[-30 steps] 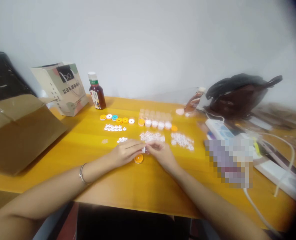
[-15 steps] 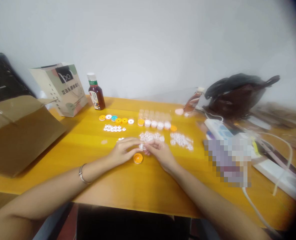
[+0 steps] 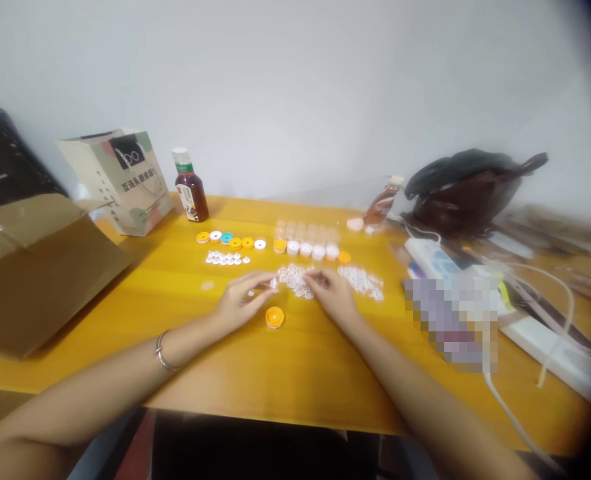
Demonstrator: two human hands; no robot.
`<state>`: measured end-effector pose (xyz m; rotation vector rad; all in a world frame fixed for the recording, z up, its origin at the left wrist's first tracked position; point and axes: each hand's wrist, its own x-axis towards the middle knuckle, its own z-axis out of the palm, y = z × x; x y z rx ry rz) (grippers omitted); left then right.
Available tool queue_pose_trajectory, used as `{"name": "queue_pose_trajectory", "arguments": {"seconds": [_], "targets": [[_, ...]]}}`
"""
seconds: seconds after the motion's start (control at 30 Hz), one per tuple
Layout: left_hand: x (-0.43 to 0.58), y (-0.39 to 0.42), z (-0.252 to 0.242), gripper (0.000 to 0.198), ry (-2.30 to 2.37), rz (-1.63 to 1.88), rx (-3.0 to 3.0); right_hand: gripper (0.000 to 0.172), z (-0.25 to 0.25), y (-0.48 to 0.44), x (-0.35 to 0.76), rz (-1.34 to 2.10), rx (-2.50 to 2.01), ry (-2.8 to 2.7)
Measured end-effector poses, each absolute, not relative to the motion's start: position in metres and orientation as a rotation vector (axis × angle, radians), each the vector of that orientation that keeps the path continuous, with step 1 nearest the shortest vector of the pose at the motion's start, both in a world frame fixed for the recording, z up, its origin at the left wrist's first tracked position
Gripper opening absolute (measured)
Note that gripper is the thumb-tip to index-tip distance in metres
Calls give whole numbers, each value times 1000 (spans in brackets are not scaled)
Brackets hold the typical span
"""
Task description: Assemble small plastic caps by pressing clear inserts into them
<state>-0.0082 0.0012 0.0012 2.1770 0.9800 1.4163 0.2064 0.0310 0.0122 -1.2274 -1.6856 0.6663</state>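
Observation:
My left hand (image 3: 242, 300) pinches a small white plastic piece (image 3: 274, 283) between thumb and fingertips. My right hand (image 3: 331, 293) reaches over the right side of a pile of small white openwork pieces (image 3: 291, 277), fingertips pressed together among them; what they hold, if anything, is hidden. Between and below the hands sits an orange round cap (image 3: 274, 317), its hollow side up. Several white pieces with small stems (image 3: 228, 258) stand in rows beyond my left hand. A second pile of white openwork pieces (image 3: 361, 282) lies right of my right hand.
Behind are a row of coloured caps (image 3: 226, 238), white caps (image 3: 306, 250) and clear cups (image 3: 308, 233). A cardboard box (image 3: 45, 267), paper bag (image 3: 135, 180) and dark bottle (image 3: 191, 190) stand left. Right are another bottle (image 3: 382, 203), a black bag (image 3: 470, 193) and power strips (image 3: 545, 343).
My hands have come apart from where they met above the orange cap. The left keeps the white piece; the right has moved right and forward to the pile.

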Motion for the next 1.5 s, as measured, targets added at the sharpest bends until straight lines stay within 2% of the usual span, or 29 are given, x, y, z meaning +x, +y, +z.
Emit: {"name": "queue_pose_trajectory", "arguments": {"seconds": [0.17, 0.67, 1.0, 1.27, 1.5], "targets": [[-8, 1, -1, 29, 1006, 1405, 2147, 15, 4, 49, 219, 384, -1280, -1804], [-1, 1, 5, 30, 1008, 1291, 1913, 16, -2, 54, 219, 245, -1271, -1825], [2, 0, 6, 21, 895, 1172, 1768, 18, 17, -1, 186, 525, -800, -1985], [7, -2, 4, 22, 863, 1150, 1470, 14, 14, -5, 184, 620, -759, -1916], [7, -3, 7, 20, 970, 1134, 1501, 12, 17, -9, 184, 615, -720, -1928]]}}
